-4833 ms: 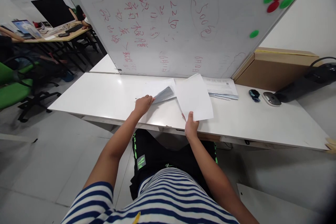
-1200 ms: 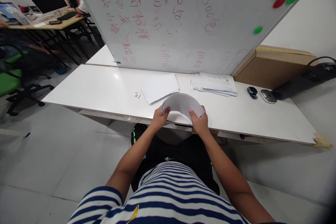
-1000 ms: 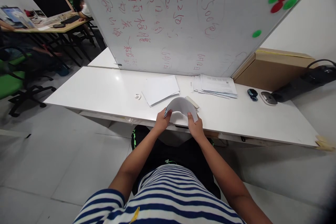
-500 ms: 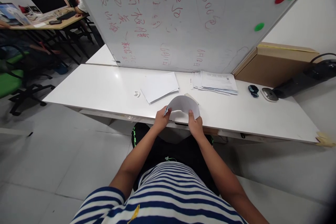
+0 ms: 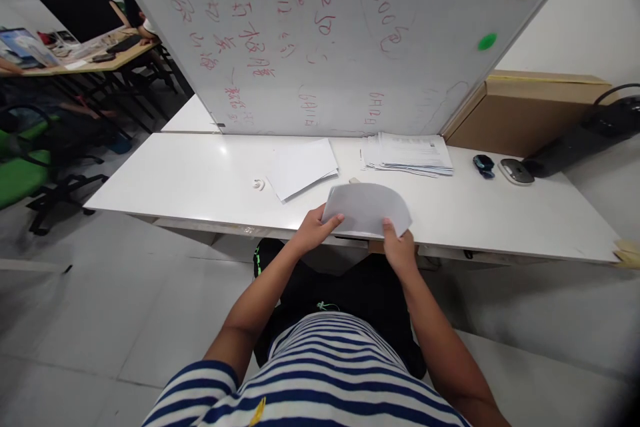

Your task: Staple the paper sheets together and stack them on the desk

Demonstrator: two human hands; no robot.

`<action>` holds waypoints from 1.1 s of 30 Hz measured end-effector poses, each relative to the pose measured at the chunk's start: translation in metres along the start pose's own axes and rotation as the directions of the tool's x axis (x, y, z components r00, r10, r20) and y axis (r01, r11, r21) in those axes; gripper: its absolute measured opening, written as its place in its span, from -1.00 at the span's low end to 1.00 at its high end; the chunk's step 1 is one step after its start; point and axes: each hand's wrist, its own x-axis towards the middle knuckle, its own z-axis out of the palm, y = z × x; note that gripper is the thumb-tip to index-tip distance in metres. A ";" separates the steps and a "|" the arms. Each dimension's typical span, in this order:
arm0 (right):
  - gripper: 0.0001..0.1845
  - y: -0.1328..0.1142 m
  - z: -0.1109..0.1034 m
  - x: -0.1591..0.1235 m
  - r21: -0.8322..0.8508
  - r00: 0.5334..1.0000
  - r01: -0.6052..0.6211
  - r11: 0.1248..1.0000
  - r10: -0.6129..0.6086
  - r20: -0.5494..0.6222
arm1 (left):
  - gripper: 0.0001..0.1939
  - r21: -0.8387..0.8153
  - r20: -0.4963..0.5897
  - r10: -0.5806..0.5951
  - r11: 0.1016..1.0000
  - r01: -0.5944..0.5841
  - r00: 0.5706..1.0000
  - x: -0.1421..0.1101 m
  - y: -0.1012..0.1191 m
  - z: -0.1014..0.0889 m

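Note:
A curved white sheet of paper (image 5: 363, 207) is held up at the front edge of the desk, its top bowed. My left hand (image 5: 314, 230) pinches its left side, thumb on the near face. At the right end, my right hand (image 5: 399, 247) grips the lower corner, thumb in front and fingers behind. Whether it is one sheet or a few together, I cannot tell. Just beyond lie loose white sheets (image 5: 303, 167) on the desk, and a small white curled item (image 5: 259, 184) beside them. A thin pale object (image 5: 355, 181) peeks out behind the held paper.
A stack of printed papers (image 5: 407, 153) rests against the whiteboard (image 5: 300, 47) on the white desk (image 5: 190, 173). To the right are a dark watch (image 5: 483, 165), a grey-and-white mouse (image 5: 517, 172), a cardboard box (image 5: 540, 113) and a black cylinder (image 5: 585, 140). People sit at a far-left table.
My hands have moved apart, the right one shifting rightward. The paper, strongly arched before, is now flatter and more spread out. The view has shifted slightly.

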 end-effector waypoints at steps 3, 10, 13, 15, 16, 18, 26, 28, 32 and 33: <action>-0.40 0.014 -0.039 -0.001 0.137 0.976 -0.122 0.983 0.144 -0.162 | -0.48 -0.211 0.088 0.224 0.956 -0.202 0.971 0.022 0.036 -0.001; -0.53 0.053 -0.097 -0.034 0.413 0.936 -0.258 0.873 0.332 -0.118 | -0.59 0.572 0.424 0.236 0.678 -0.461 0.874 0.112 0.032 0.029; -0.58 0.055 -0.101 -0.041 0.416 0.903 -0.361 0.835 0.424 -0.067 | -0.69 0.707 0.521 0.187 0.452 -0.544 0.833 0.126 0.012 0.045; -0.63 0.052 -0.102 -0.037 0.392 0.884 -0.429 0.814 0.467 -0.004 | -0.71 0.713 0.539 0.178 0.424 -0.559 0.823 0.124 0.003 0.048; -0.65 0.049 -0.103 -0.032 0.367 0.877 -0.455 0.811 0.480 0.027 | -0.72 0.716 0.533 0.182 0.423 -0.555 0.826 0.122 0.000 0.048; -0.68 0.043 -0.103 -0.022 0.306 0.867 -0.491 0.815 0.491 0.082 | -0.75 0.735 0.502 0.205 0.412 -0.539 0.840 0.116 -0.003 0.043; -0.72 0.020 -0.077 -0.008 0.188 0.776 -0.610 0.770 0.533 0.338 | -0.78 0.804 0.379 0.056 0.475 -0.358 0.924 0.079 -0.003 -0.002; -0.72 0.017 -0.069 -0.011 0.166 0.749 -0.630 0.758 0.538 0.385 | -0.73 0.780 0.353 0.005 0.551 -0.297 0.936 0.076 0.001 -0.011; -0.70 0.015 -0.062 -0.012 0.143 0.735 -0.639 0.756 0.544 0.405 | -0.60 0.724 0.318 -0.005 0.647 -0.240 0.948 0.084 0.010 -0.017; -0.70 0.014 -0.063 -0.012 0.142 0.736 -0.637 0.757 0.544 0.403 | -0.58 0.720 0.310 -0.003 0.654 -0.232 0.951 0.089 0.011 -0.016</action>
